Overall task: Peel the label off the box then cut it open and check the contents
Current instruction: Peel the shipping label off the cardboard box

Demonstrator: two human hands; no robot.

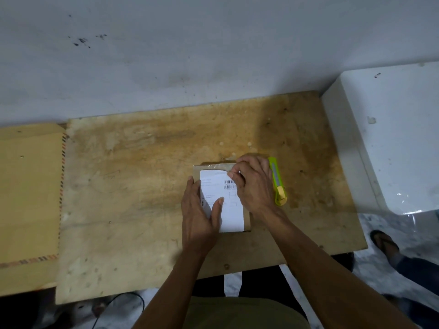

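Note:
A small brown cardboard box [247, 218] lies flat on the wooden table [142, 186], with a white shipping label [231, 214] with barcodes covering most of its top. My left hand [200, 210] presses flat on the box's left side, thumb resting on the label. My right hand [254, 184] is at the label's far right corner, fingertips pinched on the label's edge there. A lime-green utility knife [278, 181] lies on the table just right of my right hand, untouched.
A white wall runs along the table's far edge. A white appliance or block [392, 138] stands at the right. A lighter wooden surface [28, 198] adjoins the table on the left. Another person's sandalled foot [384, 243] is on the floor at the right.

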